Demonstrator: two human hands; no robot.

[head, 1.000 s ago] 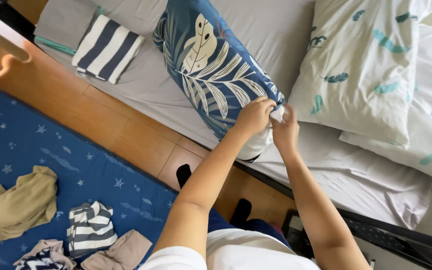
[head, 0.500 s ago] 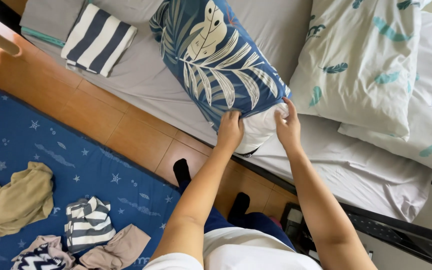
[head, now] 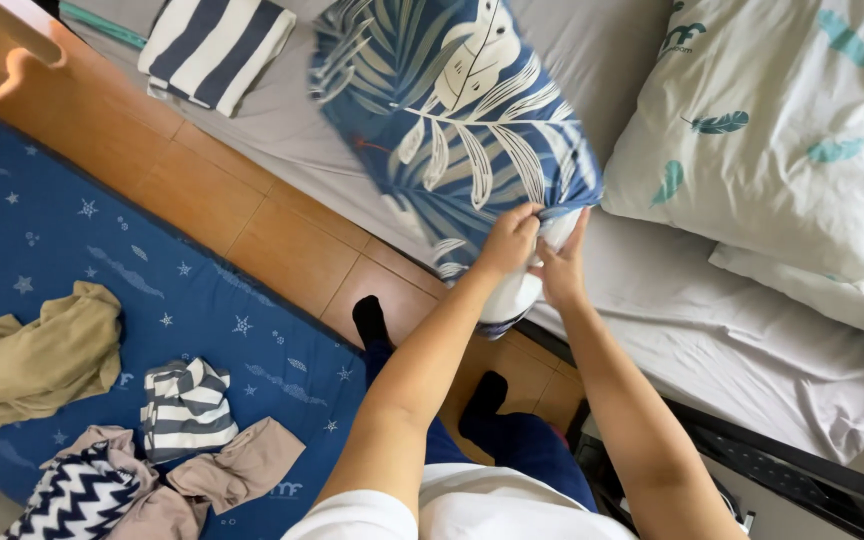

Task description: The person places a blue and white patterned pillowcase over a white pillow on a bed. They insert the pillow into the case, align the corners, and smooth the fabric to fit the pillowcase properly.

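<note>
Both hands meet at the lower corner of a navy blue pillow with a white leaf print [head: 452,120], which lies tilted at the near edge of the bed [head: 292,130]. The left hand [head: 508,240] is pinched shut on the cover's open end, and the right hand [head: 560,265] pinches the same cloth just beside it, where white inner pillow [head: 512,297] still pokes out. As far as can be judged, the cover is nearly all on, only this end unclosed. On the bed lie one blue leaf pillow, one white feather-print pillow [head: 772,120] and one folded navy-and-white striped cloth [head: 214,48]; about four crumpled garments [head: 187,405] lie on the blue star-patterned mat [head: 72,240].
</note>
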